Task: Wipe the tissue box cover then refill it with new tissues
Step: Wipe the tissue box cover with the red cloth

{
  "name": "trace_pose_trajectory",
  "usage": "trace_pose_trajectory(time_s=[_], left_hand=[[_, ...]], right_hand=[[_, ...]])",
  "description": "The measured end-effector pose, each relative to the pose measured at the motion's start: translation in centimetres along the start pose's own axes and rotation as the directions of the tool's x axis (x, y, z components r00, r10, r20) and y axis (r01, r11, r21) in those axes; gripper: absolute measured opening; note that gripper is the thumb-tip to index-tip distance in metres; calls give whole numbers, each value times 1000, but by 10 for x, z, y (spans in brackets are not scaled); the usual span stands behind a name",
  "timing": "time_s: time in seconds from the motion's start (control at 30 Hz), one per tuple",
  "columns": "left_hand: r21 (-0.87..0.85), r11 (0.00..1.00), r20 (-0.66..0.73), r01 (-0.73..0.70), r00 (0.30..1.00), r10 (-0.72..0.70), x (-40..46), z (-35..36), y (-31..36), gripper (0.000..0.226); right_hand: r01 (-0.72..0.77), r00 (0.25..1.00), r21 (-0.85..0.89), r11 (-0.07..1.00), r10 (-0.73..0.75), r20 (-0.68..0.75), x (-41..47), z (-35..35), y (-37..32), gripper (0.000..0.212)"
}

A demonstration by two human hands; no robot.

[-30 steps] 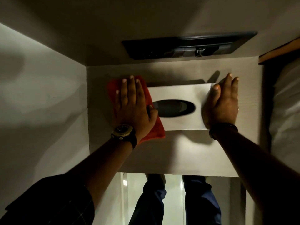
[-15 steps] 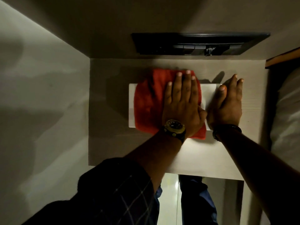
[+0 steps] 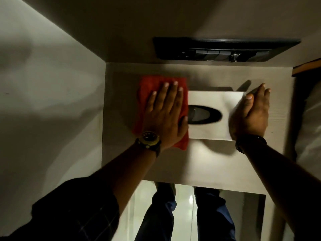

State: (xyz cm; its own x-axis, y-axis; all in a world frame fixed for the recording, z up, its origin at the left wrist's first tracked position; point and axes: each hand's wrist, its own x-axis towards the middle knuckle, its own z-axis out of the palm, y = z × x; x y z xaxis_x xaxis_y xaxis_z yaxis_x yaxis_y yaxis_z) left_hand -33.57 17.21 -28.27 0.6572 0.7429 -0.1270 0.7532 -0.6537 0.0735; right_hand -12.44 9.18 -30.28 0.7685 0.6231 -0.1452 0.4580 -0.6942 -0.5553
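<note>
On the pale desk (image 3: 199,164) the tissue box cover (image 3: 215,100) is mid-wipe — flat left hand (image 3: 165,113) pressing the red cloth (image 3: 144,87) over its left end, flat right hand (image 3: 250,113) steadying the other — its slot dark, so refilling seems still to come

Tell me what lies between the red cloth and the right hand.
In the head view, the bare top of the white rectangular tissue box cover with its dark oval slot spans from red cloth to right hand.

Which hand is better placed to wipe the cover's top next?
Left. The left hand already presses the red cloth flat at the tissue box cover's edge; the right hand steadies its other end.
</note>
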Motion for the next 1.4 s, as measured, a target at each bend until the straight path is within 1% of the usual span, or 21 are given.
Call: trace_pose_trajectory(time_s=[0.07,0.2,0.27,0.43,0.5,0.6,0.7,0.83,1.03,1.07,1.13,1.17,1.23,1.27,1.3,1.33,1.37,1.4], left_hand=[[0,1000,-15,1,1000,-1,-3,1,-11,70],[-30,997,-49,78,996,-79,-10,5,-28,71],[-21,995,-58,94,994,-95,-12,7,-28,72],[28,984,2,175,985,-175,-7,1,-1,78],[18,988,7,156,988,-156,0,0,22,80],[-75,993,-25,87,996,-89,15,1,64,80],[-98,992,-40,86,995,-90,23,2,90,75],[-112,989,-57,101,993,-107,28,1,103,72],[-121,988,-21,95,995,-98,27,7,104,72],[-133,987,-17,85,996,-88,27,6,103,72],[-210,976,-28,53,998,-60,26,2,100,72],[-280,959,-52,28,998,-44,25,-2,96,71],[-425,905,-152,-25,987,-45,23,-13,76,69],[-448,894,-204,-17,975,-84,20,-17,59,68],[-433,901,-234,31,961,-146,17,-20,38,68],[-392,913,-240,111,946,-218,13,-21,14,67],[-339,917,-209,209,934,-290,10,-22,-12,67],[-288,908,-142,304,924,-354,4,-21,-36,67]], right_hand=[[-14,1000,7,1000,14,-8,0,0,1,57],[-35,999,15,999,35,3,0,2,1,57],[-40,999,13,999,40,6,0,1,3,58],[-61,998,56,997,60,16,1,1,1,61],[-65,998,58,996,64,24,1,1,0,61],[-63,998,56,996,61,31,2,1,-2,61],[-58,998,45,997,57,26,3,1,-2,60],[-45,998,43,998,43,43,2,0,-2,61],[-36,998,-2,999,36,53,2,0,0,57],[-35,998,0,999,35,50,2,0,1,57],[-35,999,10,999,35,35,2,1,1,57],[-34,999,16,999,34,26,2,2,1,58],[-28,1000,32,999,27,8,2,2,1,60],[-20,1000,34,999,20,-1,2,3,1,60],[-13,1000,29,999,13,-7,2,3,1,60],[-7,1000,19,1000,7,-6,1,3,1,61],[-1,1000,7,1000,1,2,1,2,-1,61],[5,1000,-11,1000,-4,15,1,1,-3,61]])
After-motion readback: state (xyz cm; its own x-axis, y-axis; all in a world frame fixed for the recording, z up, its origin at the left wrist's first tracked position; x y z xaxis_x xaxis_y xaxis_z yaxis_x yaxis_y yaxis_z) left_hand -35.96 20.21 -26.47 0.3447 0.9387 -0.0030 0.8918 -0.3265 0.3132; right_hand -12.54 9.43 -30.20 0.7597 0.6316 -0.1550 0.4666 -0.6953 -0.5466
